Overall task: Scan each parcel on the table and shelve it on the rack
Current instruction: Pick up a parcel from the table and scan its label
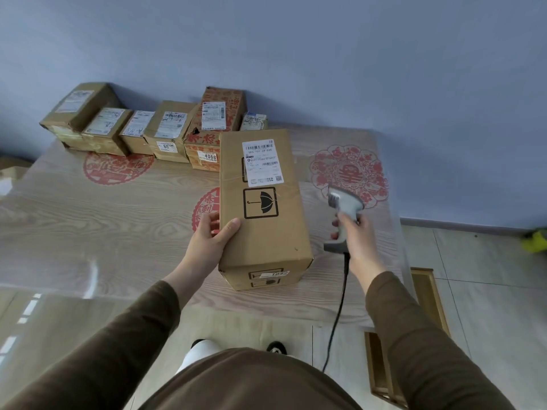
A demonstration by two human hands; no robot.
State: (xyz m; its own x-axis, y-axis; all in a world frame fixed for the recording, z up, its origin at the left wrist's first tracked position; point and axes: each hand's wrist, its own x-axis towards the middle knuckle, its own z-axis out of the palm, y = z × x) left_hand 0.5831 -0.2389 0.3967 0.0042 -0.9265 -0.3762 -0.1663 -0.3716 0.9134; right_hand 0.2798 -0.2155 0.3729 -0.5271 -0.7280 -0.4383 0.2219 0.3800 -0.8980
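Left hand (pixel 211 235) grips the stiff box (pixel 262 202) at nine o'clock; right hand (pixel 356 235) clutches the scanner (pixel 344 211) at three; likely light, best held by its edges.

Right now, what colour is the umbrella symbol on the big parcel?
Black, on the brown parcel; the head view shows it.

Blue-grey wall (pixel 384 54), pale tiled floor (pixel 488 291), wood-grain table (pixel 88 217)

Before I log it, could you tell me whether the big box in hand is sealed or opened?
Sealed, as far as shown: the big box has clear tape across its unbroken top face, with the shipping label intact. Its underside is hidden.
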